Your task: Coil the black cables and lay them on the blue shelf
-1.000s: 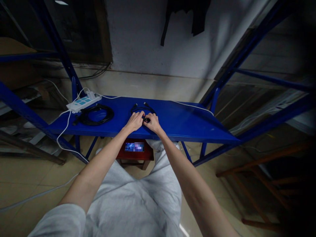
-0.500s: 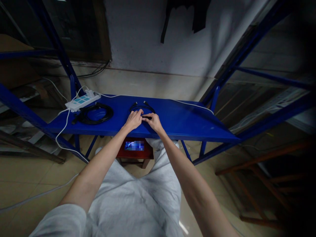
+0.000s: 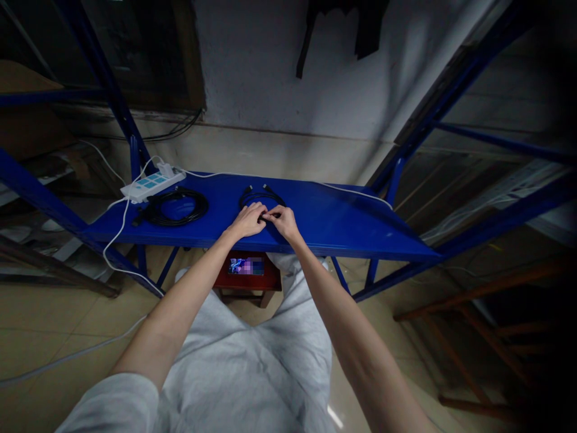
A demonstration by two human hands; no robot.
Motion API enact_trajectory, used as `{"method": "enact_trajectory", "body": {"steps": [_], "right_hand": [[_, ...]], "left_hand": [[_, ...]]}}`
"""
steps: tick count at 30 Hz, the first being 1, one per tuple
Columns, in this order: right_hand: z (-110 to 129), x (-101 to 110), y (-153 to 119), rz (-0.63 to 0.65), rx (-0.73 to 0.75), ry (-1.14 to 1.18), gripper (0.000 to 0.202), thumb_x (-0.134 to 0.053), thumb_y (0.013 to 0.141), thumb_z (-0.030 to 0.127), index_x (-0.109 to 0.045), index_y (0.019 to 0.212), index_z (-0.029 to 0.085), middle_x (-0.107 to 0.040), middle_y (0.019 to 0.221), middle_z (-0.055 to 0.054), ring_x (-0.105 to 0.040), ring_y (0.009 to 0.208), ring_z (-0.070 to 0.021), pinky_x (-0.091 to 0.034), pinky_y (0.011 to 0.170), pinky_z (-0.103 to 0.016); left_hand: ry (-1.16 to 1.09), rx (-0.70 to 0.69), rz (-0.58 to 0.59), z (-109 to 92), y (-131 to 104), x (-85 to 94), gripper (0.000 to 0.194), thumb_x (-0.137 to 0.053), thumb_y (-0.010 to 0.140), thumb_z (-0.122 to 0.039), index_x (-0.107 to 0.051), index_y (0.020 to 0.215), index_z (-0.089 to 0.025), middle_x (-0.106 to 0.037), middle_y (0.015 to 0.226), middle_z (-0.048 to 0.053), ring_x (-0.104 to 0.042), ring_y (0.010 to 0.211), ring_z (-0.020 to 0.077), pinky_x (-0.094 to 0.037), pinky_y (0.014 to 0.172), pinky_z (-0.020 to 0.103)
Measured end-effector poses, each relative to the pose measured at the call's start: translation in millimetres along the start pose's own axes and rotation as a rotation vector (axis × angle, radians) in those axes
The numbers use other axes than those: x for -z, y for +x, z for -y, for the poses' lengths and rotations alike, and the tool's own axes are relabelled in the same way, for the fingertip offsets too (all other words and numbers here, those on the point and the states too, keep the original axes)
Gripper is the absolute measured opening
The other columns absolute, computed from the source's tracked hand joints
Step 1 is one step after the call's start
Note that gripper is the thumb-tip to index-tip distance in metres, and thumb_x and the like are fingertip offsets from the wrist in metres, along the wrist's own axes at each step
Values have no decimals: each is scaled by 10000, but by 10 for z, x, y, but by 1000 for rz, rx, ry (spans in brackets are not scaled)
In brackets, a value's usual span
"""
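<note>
A black cable (image 3: 259, 195) lies looped on the blue shelf (image 3: 342, 219), its two plug ends pointing toward the wall. My left hand (image 3: 249, 219) is closed over the near part of this loop, fingers curled down around it. Close against it on the right, my right hand (image 3: 282, 221) pinches at the same near part with thumb and forefinger. The fingers of both hands hide most of what is gripped there. To the left rests a larger coiled black cable (image 3: 197, 208), touched by neither hand.
A white power strip (image 3: 151, 185) with a white cord sits at the shelf's left end. Blue frame posts (image 3: 392, 180) rise on both sides. Below the shelf, a phone (image 3: 246, 266) with a lit screen lies on a red-brown stool (image 3: 225, 279). A wall stands behind.
My two hands have come closer together. The right thumb and forefinger have shifted their pinch, and the short dark piece seen between the hands is now mostly covered.
</note>
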State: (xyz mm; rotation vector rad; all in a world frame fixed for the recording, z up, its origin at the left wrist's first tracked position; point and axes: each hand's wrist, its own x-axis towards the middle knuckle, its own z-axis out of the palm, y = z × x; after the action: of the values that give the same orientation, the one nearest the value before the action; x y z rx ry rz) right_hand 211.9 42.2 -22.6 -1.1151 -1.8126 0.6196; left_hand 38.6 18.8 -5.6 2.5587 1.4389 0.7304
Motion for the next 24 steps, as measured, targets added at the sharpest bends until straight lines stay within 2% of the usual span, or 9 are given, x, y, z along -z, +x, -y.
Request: {"method": "enact_trajectory", "body": {"steps": [4,6,11,15,24], "right_hand": [[-20,-8,-1,-16,-49,51,290,-786,755,470,-776,743,180,-722,695,-48,-605,645,-182,-455,644,-301],[-35,-17,1,-10,-60,74,295,-791,742,471,-774,746,176,-724,688,-49,-611,633,-183,-457,634,-299],[-91,-42,16,17,-53,191,307,-803,713,475,-779,778,176,-756,760,-66,-663,682,-204,-510,675,-310],[-100,-37,21,34,-59,211,304,-800,712,476,-786,778,179,-765,772,-68,-680,706,-212,-522,693,-314],[-67,-22,20,39,-51,207,273,-800,697,449,-780,747,181,-750,732,-52,-639,667,-191,-478,649,-300]], "left_hand": [[14,17,33,-14,16,-20,182,-610,880,-323,-618,1026,-214,-631,1154,118,-574,1140,317,-458,970,471],[3,35,31,-4,32,-37,187,-621,885,-353,-616,1007,-212,-640,1149,116,-578,1138,320,-455,966,471],[-111,80,-20,60,56,-65,161,-647,869,-324,-621,989,-219,-686,1023,64,-624,1011,264,-466,895,402],[-269,70,-71,142,65,-94,129,-690,816,-308,-653,878,-201,-688,898,33,-630,852,207,-475,794,331],[-496,114,-136,187,74,-103,151,-745,729,-290,-665,693,-167,-677,770,29,-622,762,177,-486,742,299]]}}
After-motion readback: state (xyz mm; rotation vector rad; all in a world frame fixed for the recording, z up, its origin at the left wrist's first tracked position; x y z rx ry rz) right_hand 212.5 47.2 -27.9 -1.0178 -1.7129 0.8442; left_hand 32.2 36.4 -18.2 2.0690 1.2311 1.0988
